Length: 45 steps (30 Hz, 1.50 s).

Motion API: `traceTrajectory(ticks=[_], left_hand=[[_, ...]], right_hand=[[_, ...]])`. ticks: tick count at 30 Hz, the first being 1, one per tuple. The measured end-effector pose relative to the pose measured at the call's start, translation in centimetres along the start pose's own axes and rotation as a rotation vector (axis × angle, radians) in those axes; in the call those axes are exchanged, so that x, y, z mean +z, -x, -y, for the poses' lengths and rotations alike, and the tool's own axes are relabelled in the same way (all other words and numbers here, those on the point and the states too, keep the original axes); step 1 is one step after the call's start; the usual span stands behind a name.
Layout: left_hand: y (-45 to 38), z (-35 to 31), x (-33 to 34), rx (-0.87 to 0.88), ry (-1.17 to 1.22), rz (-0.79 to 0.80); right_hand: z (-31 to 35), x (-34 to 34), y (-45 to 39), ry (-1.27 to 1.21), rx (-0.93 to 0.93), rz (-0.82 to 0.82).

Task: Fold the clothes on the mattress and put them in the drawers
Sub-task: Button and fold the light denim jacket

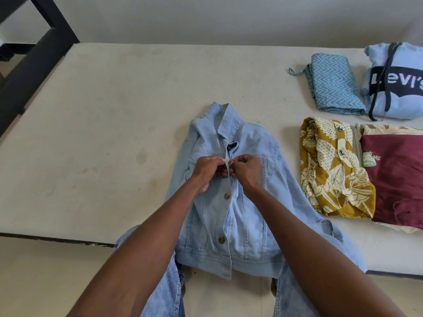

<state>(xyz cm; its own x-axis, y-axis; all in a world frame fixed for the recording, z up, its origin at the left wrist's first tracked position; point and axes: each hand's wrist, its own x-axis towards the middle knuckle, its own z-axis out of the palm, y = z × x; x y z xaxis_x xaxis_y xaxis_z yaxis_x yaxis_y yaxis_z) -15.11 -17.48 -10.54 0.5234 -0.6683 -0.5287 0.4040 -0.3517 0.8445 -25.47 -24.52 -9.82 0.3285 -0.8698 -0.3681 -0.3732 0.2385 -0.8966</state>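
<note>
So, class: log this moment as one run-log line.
step: buttoning denim jacket | left hand: pinches placket | right hand: pinches button edge | folded: four piles, right on mattress

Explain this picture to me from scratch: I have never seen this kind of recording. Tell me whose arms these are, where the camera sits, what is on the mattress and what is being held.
There is no machine here. A person wears one wide-angle camera on the head, looking forward and down, so the two bare arms coming in from the bottom are that person's own.

On the mattress a light blue denim jacket lies front up, its hem hanging over the near edge. The left hand and right hand meet at its chest, fingers pinching the front placket, apparently doing up a button.

To the right lie folded clothes: a blue zigzag cloth, a light blue Levi's hoodie, a mustard patterned shirt and a maroon garment. No drawers are in view.
</note>
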Motion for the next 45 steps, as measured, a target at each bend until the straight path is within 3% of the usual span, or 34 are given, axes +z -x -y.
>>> traceTrajectory(ticks=[5,10,15,22,29,31,34,36,37,39,42,45], left_hand=[[0.0,-0.5,-0.5,-0.136,0.157,0.033],[-0.2,-0.4,-0.4,-0.059,0.035,-0.024],[-0.1,0.3,0.4,0.020,-0.111,-0.026],[-0.7,-0.7,0.5,-0.089,0.093,0.009],[-0.6,-0.6,0.1,0.011,-0.164,0.037],[-0.6,-0.7,0.2,-0.001,-0.152,0.032],[-0.8,-0.7,0.7,-0.062,-0.009,-0.002],[-0.7,-0.5,1.2,-0.160,0.112,-0.014],[-0.6,-0.5,1.2,-0.224,0.158,-0.022],[-1.0,-0.3,1.0,-0.289,0.136,-0.062],[-2.2,0.0,0.6,-0.048,-0.268,-0.278],[-2.0,-1.1,1.3,0.270,-0.420,-0.426]], right_hand=[[-0.2,-0.1,-0.4,-0.061,-0.004,0.070],[0.0,-0.1,-0.4,-0.089,0.020,0.135],[-0.5,0.5,-0.9,0.104,-0.033,0.051],[-0.5,-0.1,-2.1,0.131,-0.083,0.046],[-0.3,-0.7,-2.2,0.254,-0.232,0.113],[-0.1,-0.6,-2.0,0.179,-0.163,0.132],[0.0,-0.4,-2.1,-0.214,0.285,0.200],[-0.1,-0.6,-2.3,-0.301,0.468,0.227],[-0.1,-0.6,-2.5,-0.247,0.480,0.244],[0.0,-0.6,-2.6,-0.001,0.321,0.252],[0.4,-0.4,-2.7,0.076,0.049,0.175],[0.5,0.3,-2.8,0.142,-0.018,0.299]])
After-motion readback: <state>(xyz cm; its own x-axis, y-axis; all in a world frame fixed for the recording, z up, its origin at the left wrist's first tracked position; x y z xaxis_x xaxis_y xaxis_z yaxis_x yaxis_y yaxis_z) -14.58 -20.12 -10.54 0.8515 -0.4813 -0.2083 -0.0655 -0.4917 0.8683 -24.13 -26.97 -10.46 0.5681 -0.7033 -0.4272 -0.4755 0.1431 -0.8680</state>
